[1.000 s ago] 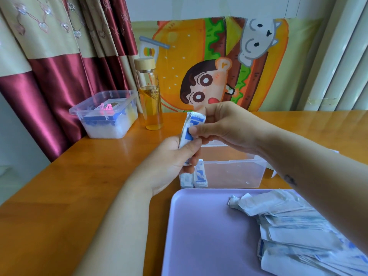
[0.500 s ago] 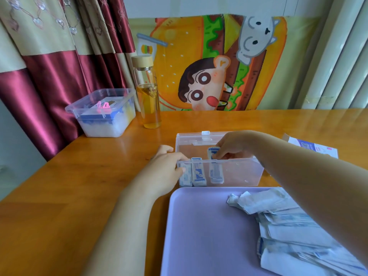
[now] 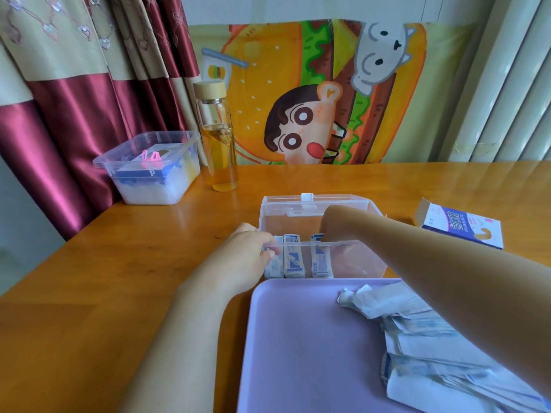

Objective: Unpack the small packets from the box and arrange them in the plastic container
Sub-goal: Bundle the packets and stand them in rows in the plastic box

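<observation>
In the head view, a clear plastic container sits at the centre of the frame on the wooden table, its lid open toward the back. The left hand grips the container's near left rim, its fingers curled over the edge. The right hand reaches down inside the container; its fingers are closed on the top of a small packet standing upright against the front wall. Two more packets stand just left of it. At lower right, a heap of loose packets lies on a lilac tray. The opened box lies at the right edge.
</observation>
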